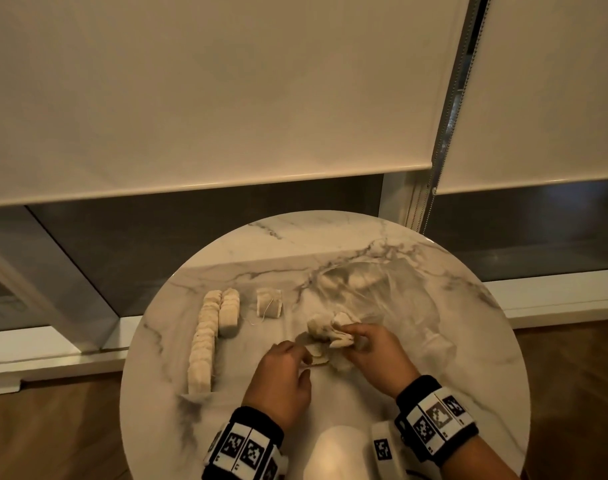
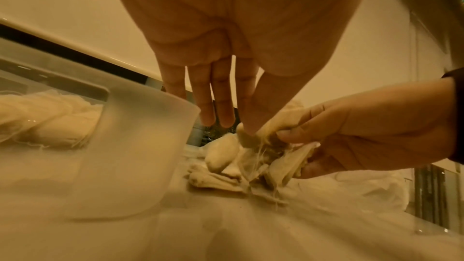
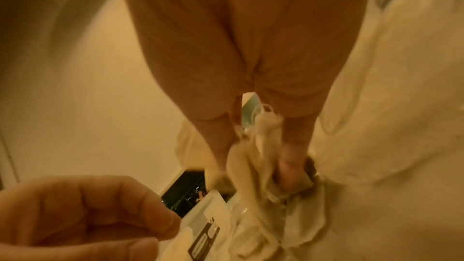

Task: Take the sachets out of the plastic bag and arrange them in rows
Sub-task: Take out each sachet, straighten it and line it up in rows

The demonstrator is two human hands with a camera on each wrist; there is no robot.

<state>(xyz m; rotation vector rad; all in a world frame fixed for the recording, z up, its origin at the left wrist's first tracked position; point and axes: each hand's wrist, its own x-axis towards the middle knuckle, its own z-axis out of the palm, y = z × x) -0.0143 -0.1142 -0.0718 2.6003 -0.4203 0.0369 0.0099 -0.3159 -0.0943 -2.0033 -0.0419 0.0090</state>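
Small cream sachets with strings lie on a round marble table (image 1: 468, 358). At the left are a long row of sachets (image 1: 203, 344) and a shorter row (image 1: 229, 311), with a single sachet (image 1: 269, 303) beside them. The crumpled clear plastic bag (image 1: 382, 292) lies at the back right. My right hand (image 1: 351, 336) grips a tangled bunch of sachets (image 1: 325, 329) just above the table; the bunch (image 3: 253, 158) sits between thumb and fingers. My left hand (image 1: 304, 362) pinches one sachet (image 2: 244, 140) at the bunch's edge, strings stretched between them. More loose sachets (image 2: 216, 180) lie underneath.
Roller blinds (image 1: 209, 98) and a dark window band stand behind the table, with wooden floor (image 1: 53, 427) around it. A pale rounded object (image 1: 333, 455) sits at the near table edge between my wrists. A printed paper label (image 3: 203, 235) lies under the bunch.
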